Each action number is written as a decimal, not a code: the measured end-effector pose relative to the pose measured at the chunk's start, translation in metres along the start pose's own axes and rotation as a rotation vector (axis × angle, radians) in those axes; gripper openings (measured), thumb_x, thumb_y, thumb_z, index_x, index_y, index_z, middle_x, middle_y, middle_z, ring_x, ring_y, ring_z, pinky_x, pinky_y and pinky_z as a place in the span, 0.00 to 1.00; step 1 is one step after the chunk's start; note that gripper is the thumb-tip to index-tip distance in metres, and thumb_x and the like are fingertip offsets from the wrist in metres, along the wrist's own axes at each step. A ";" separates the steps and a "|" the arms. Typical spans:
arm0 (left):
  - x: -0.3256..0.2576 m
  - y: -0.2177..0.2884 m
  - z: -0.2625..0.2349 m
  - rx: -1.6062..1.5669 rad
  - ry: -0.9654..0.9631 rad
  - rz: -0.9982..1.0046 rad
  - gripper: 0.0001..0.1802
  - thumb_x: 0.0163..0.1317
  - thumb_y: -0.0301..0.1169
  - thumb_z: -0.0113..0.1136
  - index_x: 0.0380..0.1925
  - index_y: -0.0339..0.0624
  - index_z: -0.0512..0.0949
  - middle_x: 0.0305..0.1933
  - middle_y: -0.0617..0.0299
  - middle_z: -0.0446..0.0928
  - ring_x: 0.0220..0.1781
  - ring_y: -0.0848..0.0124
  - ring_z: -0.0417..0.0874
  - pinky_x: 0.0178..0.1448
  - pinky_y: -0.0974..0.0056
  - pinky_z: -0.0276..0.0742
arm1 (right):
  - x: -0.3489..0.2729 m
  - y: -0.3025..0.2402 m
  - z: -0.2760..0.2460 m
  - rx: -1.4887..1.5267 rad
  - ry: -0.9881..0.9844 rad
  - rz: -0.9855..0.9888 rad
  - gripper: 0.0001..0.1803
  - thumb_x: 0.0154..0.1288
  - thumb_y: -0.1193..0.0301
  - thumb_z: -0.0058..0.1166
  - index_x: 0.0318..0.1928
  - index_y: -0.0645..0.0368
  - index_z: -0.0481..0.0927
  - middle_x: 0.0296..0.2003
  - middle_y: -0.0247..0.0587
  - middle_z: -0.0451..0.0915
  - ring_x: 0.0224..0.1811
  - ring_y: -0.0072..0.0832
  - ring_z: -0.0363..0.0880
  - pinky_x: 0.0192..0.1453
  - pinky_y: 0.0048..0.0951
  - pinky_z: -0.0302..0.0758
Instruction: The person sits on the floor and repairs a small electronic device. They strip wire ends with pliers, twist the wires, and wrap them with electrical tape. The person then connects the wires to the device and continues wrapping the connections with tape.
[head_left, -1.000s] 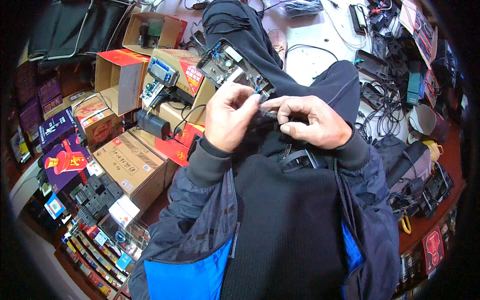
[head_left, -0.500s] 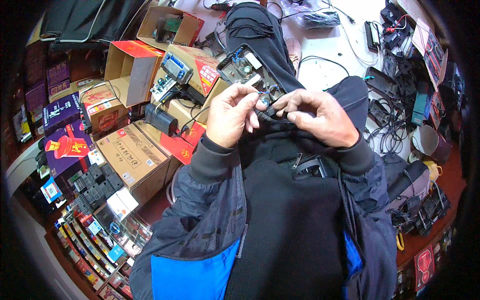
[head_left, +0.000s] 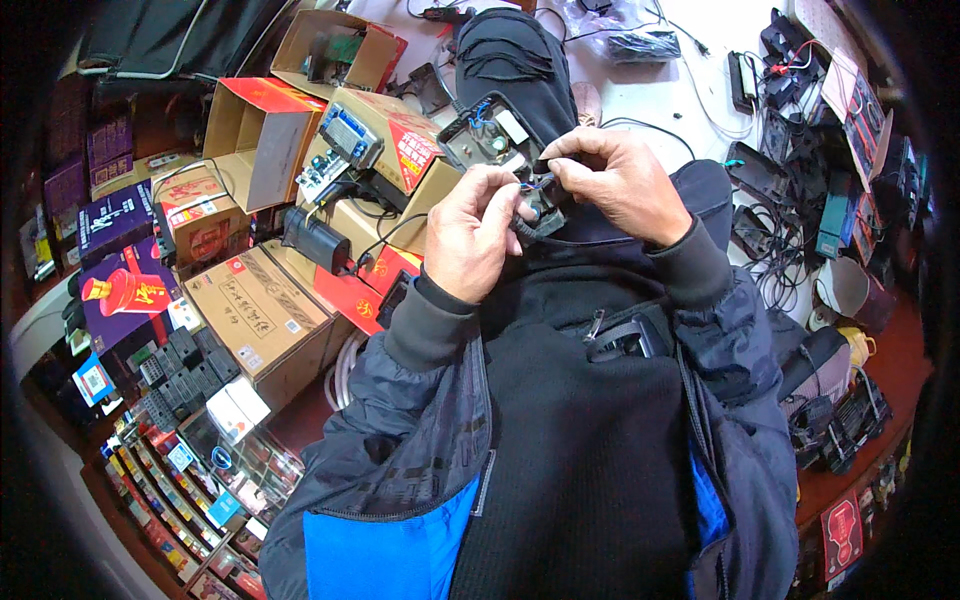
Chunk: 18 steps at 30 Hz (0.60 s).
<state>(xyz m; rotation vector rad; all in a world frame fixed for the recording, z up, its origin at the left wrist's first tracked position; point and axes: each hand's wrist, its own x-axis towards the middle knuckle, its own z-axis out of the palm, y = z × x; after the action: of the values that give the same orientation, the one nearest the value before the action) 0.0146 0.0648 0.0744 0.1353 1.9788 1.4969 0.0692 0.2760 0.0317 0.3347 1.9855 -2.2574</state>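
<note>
Two hands pinching thin wires over open black device (head_left: 497, 145), left hand (head_left: 478, 235), right hand (head_left: 612, 183), cardboard boxes (head_left: 262, 135) crowding left.

Counter: white top (head_left: 690, 90) strewn with black cables and adapters.
Left: open cardboard boxes (head_left: 262, 140), stacked.
Lower left: glass display case (head_left: 190, 490) of small packaged goods.
Light: bright, even.

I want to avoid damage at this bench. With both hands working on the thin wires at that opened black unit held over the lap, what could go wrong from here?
1. The thin wires pinched between the left hand and right hand could snap or pull loose if tugged.
2. The opened black unit rests on the lap, not a bench; it might slide off toward the cardboard boxes.
3. The cables cluttered at right could snag a sleeve.
</note>
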 end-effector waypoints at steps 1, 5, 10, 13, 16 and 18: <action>0.000 0.000 0.000 -0.024 -0.006 -0.018 0.07 0.80 0.27 0.59 0.50 0.37 0.81 0.35 0.62 0.86 0.29 0.82 0.81 0.31 0.73 0.76 | 0.001 -0.001 -0.001 0.005 -0.015 0.011 0.15 0.72 0.68 0.62 0.47 0.70 0.89 0.30 0.30 0.84 0.32 0.14 0.78 0.38 0.23 0.77; 0.002 0.002 -0.001 0.003 -0.036 0.000 0.07 0.80 0.26 0.58 0.52 0.37 0.80 0.35 0.64 0.84 0.29 0.82 0.80 0.32 0.73 0.75 | 0.006 -0.001 0.000 0.026 -0.064 0.054 0.15 0.72 0.69 0.62 0.47 0.70 0.89 0.32 0.35 0.86 0.33 0.17 0.80 0.40 0.25 0.79; 0.004 0.002 0.002 0.049 -0.033 0.035 0.08 0.79 0.26 0.59 0.52 0.36 0.79 0.36 0.65 0.84 0.30 0.82 0.79 0.33 0.72 0.74 | 0.006 0.000 0.003 -0.158 -0.067 -0.126 0.10 0.71 0.75 0.60 0.47 0.67 0.89 0.31 0.31 0.83 0.34 0.15 0.78 0.40 0.22 0.77; 0.005 0.002 0.003 0.083 0.000 0.070 0.10 0.78 0.27 0.60 0.55 0.36 0.79 0.36 0.65 0.84 0.30 0.83 0.79 0.33 0.73 0.74 | 0.006 -0.001 0.001 -0.160 -0.113 -0.136 0.11 0.70 0.73 0.61 0.47 0.67 0.88 0.31 0.35 0.84 0.35 0.18 0.80 0.42 0.25 0.78; 0.005 0.004 0.002 0.128 -0.034 0.045 0.11 0.80 0.27 0.59 0.57 0.35 0.80 0.38 0.64 0.85 0.28 0.83 0.77 0.31 0.75 0.73 | 0.006 -0.002 0.000 -0.154 -0.141 -0.092 0.14 0.68 0.69 0.62 0.47 0.67 0.88 0.34 0.43 0.88 0.37 0.24 0.85 0.46 0.30 0.81; 0.004 0.005 0.000 0.179 -0.059 0.043 0.11 0.80 0.28 0.59 0.56 0.35 0.81 0.37 0.64 0.85 0.28 0.83 0.77 0.31 0.75 0.73 | 0.007 -0.003 -0.001 -0.154 -0.163 -0.035 0.14 0.68 0.69 0.62 0.47 0.67 0.88 0.34 0.43 0.88 0.37 0.24 0.85 0.46 0.30 0.81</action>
<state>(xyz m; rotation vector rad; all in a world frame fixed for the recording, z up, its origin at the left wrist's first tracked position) 0.0096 0.0681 0.0768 0.2958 2.0718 1.3250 0.0619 0.2778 0.0329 0.0972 2.0774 -2.0608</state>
